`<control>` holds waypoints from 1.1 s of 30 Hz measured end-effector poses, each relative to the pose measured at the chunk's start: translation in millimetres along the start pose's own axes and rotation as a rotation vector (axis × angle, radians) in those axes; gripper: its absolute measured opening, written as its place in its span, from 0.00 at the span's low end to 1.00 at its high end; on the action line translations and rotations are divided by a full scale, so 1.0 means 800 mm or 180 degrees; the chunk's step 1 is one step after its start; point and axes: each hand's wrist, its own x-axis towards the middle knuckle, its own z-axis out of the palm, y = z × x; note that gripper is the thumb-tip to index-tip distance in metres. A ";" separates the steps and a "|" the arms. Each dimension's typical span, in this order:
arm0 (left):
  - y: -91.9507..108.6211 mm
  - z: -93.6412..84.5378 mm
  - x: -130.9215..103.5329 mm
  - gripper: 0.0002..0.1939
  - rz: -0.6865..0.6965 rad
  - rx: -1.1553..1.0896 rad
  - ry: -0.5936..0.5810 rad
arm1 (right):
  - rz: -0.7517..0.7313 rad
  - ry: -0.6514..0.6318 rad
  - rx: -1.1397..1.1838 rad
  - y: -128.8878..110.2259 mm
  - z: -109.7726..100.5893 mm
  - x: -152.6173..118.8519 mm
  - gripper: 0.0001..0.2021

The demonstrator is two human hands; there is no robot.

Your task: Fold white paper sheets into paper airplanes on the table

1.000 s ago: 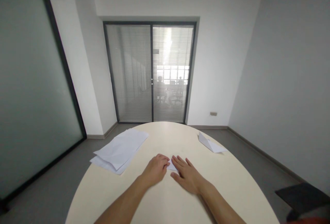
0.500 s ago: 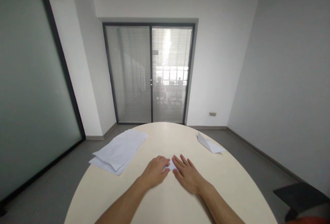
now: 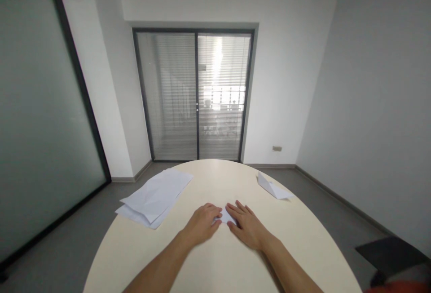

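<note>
A small piece of folded white paper (image 3: 226, 215) lies on the table between my hands, partly covered by both. At its left edge, my left hand (image 3: 203, 223) has its fingers curled and its thumb close to them, closed on the paper. My right hand (image 3: 248, 225) lies palm down over the paper's right side, fingers stretched out and thumb apart. How far the paper runs beneath the right hand is hidden.
Several loose white sheets (image 3: 158, 196) are stacked at the left of the round pale table (image 3: 212, 266). A folded paper shape (image 3: 273, 188) stands near the right edge. Beyond the table is a glass door (image 3: 197, 95) with blinds, and a dark chair (image 3: 390, 255) is at lower right.
My right hand has shifted slightly to the right over the folded paper, its fingers closer together, uncovering more of it. My left hand stays in place.
</note>
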 end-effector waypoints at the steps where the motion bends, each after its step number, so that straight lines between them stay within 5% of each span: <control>1: 0.000 0.000 0.000 0.12 0.0000 -0.0011 -0.0008 | -0.0003 0.0011 -0.0001 0.000 0.000 0.001 0.30; 25: 0.003 -0.001 0.001 0.13 -0.0019 0.0129 -0.0091 | -0.0126 0.0062 0.0091 0.015 0.001 0.002 0.29; 33: 0.004 -0.002 0.002 0.13 -0.0117 0.0063 -0.0115 | -0.0705 0.0124 0.0234 0.020 -0.021 -0.006 0.22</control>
